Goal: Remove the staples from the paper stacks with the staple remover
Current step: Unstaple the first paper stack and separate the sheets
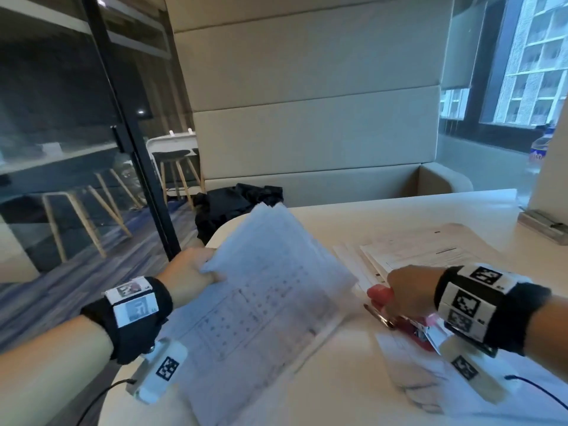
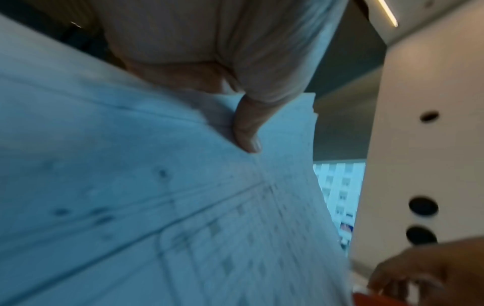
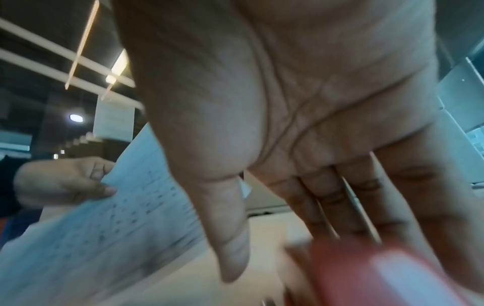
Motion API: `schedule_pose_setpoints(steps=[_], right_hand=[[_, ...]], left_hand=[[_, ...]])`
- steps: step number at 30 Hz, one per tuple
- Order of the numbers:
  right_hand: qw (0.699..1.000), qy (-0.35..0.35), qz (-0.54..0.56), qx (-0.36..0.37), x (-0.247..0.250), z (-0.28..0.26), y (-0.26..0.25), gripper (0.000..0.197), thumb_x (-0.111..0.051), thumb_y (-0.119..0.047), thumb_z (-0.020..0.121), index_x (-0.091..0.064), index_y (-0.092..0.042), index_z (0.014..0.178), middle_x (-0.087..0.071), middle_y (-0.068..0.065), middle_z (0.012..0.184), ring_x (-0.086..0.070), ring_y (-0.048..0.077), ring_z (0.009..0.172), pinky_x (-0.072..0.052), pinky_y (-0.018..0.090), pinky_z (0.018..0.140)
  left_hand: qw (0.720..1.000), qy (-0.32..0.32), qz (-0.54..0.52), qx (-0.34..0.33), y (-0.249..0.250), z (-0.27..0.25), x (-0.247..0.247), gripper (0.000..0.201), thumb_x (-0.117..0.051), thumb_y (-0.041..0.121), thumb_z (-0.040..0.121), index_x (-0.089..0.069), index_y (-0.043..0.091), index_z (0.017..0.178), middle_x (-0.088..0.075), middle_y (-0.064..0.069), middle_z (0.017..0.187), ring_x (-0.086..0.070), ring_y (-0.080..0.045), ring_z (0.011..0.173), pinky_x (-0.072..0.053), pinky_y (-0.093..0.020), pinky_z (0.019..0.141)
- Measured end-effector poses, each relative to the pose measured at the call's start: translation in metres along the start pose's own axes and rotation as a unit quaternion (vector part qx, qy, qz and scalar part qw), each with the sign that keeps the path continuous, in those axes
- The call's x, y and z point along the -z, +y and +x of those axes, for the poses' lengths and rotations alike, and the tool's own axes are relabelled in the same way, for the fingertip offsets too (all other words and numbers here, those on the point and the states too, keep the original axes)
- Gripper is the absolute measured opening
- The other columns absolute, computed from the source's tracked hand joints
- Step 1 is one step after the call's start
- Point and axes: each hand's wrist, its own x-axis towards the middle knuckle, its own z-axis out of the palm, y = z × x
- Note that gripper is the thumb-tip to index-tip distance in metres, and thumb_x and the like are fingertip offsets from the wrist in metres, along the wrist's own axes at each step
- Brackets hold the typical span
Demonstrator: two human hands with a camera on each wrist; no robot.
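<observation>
The left hand (image 1: 190, 270) pinches a thin printed paper stack (image 1: 264, 305), lifted and tilted at the 9 o'clock side of the smooth cream table (image 1: 353, 392). At 3 o'clock, the right hand (image 1: 410, 287) reaches with straight fingers onto a glossy red staple remover (image 1: 399, 315) with metal jaws, lying on flat sheets (image 1: 415, 253).

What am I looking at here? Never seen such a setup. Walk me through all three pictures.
No machine: a person wears a camera on the head and one on each wrist. The head view looks down at a pale table. The left hand grips a paper stack, lifted at an angle; its own camera shows the thumb on the sheets. The right hand, fingers straight, reaches down to a red staple remover on the table. More papers lie beyond it.
</observation>
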Motion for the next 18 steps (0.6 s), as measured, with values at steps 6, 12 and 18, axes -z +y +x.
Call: schedule_pose_setpoints(steps=[6,12,18], right_hand=[[0.911,0.123,0.371,0.13,0.039,0.018,0.0,0.114,-0.069,-0.072,0.059,-0.025,-0.018,0.149,-0.046,-0.001,0.144,-0.049,0.014,0.128,-0.039,0.033,0.108],[0.635,0.373,0.64,0.218,0.056,0.024,-0.045,0.016,-0.068,-0.018,0.088,-0.067,-0.014,0.104,-0.076,0.002,0.095,-0.072,0.019,0.09,-0.057,0.045,0.085],[0.531,0.447,0.662,0.283,0.06,0.012,-0.065,0.02,-0.072,-0.017,0.081,-0.067,-0.018,0.1,-0.076,-0.008,0.093,-0.071,0.007,0.087,-0.057,0.027,0.077]], left_hand=[[0.918,0.216,-0.332,-0.016,0.018,-0.011,0.011,0.027,-0.065,0.005,0.087,-0.064,0.019,0.11,-0.069,0.017,0.095,-0.064,-0.009,0.096,-0.05,-0.03,0.083],[0.898,0.24,-0.357,-0.096,0.046,-0.019,0.002,0.03,-0.054,0.008,0.094,-0.057,0.019,0.122,-0.064,0.017,0.108,-0.06,0.008,0.098,-0.046,-0.012,0.088],[0.875,0.239,-0.397,-0.138,0.05,-0.024,0.006,0.049,-0.061,0.01,0.09,-0.048,0.02,0.135,-0.061,0.009,0.13,-0.056,-0.003,0.119,-0.042,-0.027,0.102]])
